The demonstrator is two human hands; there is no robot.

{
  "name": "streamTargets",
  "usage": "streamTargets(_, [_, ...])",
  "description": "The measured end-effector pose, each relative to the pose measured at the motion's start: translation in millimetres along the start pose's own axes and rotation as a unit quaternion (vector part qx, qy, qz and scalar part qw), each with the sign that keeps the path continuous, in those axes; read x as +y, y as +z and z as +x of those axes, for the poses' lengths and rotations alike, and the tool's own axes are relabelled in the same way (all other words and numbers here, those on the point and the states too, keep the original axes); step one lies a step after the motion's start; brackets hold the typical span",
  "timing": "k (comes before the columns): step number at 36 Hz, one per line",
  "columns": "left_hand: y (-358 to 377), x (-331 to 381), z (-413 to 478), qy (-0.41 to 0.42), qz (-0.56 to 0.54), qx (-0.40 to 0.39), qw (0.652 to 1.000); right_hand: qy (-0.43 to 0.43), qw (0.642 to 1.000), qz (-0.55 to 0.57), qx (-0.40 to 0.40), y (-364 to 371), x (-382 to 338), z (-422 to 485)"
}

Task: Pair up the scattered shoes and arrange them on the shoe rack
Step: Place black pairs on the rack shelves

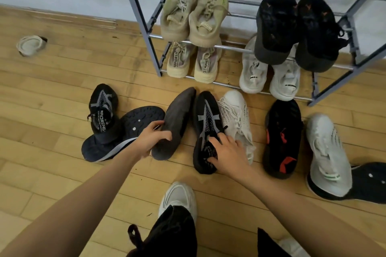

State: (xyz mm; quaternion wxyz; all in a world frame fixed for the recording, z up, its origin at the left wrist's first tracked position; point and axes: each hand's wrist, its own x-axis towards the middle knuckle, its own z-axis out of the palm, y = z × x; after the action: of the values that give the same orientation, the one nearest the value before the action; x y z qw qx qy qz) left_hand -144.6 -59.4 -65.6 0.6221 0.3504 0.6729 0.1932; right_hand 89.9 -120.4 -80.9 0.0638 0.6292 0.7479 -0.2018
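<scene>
8 shoes sit on the shoe rack [144, 16], in 4 pairs. Upper shelf: beige pair [194, 12] on the left, black pair [296, 27] on the right. Lower shelf: cream pair [192, 62] on the left, white pair [269, 77] on the right.

The loose shoes lie on the wooden floor [52, 94] in front of the rack.

Left hand [153, 137] grips the heel end of a dark shoe [175, 117] turned sole-up, toe pointing toward the rack. Right hand [227, 152] is down on a black grey-striped shoe [205, 123] just beside it, fingers and thumb curled onto the collar. The hands are apart, 1 shoe each, and the 2 shoes lie side by side.

A white knit shoe [236, 117] lies against the striped shoe's right side. Further right is a black shoe with red marks [282, 137]. Next to it a silver-white shoe [325, 152] rests partly on a dark upturned shoe [369, 183] at the frame edge.

Left of the hands, a second striped shoe [103, 110] lies across a navy shoe [133, 127] flipped sole-up.

Far left, well apart from everything, is a small pale round object [31, 45]; I cannot tell what it is. The person's own foot, in a pale shoe [179, 196], shows at bottom centre.
</scene>
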Motion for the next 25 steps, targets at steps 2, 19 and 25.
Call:
streamTargets(2, [-6, -1, -2, 0.004, -0.112, -0.048, 0.993, -0.009, 1.000, -0.017, 0.002, 2, -3, 0])
streamTargets(19, [-1, -14, -1, 0.021, 0.170, 0.150, 0.974, 0.013, 1.000, -0.003, -0.024, 2, 0, 5])
streamTargets(25, [26, -24, -7, -0.082, 0.106, 0.085, 0.987, 0.018, 0.999, -0.006, -0.030, 0, -4, 8])
